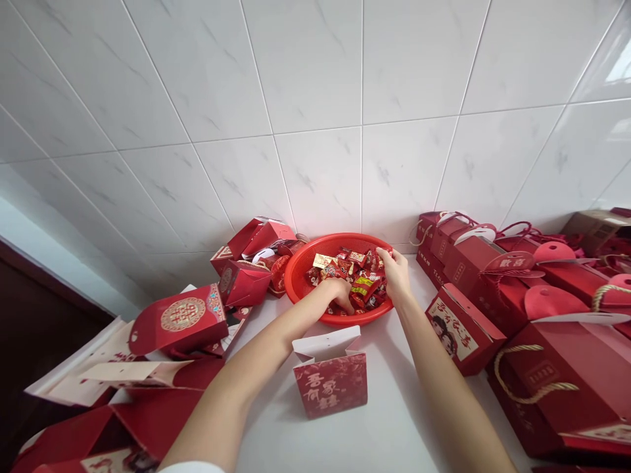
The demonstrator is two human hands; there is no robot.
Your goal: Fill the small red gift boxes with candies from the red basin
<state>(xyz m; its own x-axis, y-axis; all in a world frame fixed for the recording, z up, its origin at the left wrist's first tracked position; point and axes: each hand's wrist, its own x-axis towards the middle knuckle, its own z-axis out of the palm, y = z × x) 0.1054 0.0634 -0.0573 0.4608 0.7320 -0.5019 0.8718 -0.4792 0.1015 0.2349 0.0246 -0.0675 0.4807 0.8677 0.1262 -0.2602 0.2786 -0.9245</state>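
The wrapped candies (363,285) lay in a loose heap inside the red basket (298,270), below its round rim. My left hand (339,292) was inside the basket, over the near rim, with its fingertips down among the candies; I could not tell whether they gripped one. My right hand (396,270) was at the right rim, fingers bent; red showed at the fingertips, but I could not tell whether they gripped a candy.

The paper box (331,386) stood upright, top open, just in front of the near rim and between my forearms. Bare tabletop (276,401) extended along both its sides, wider on the right.

Red boxes (185,318) crowded the left side, close to the basket's left edge. A strip of tabletop separated the right rim from the handled boxes (493,276). Behind, the tiled wall (320,171) limited room past the far rim.
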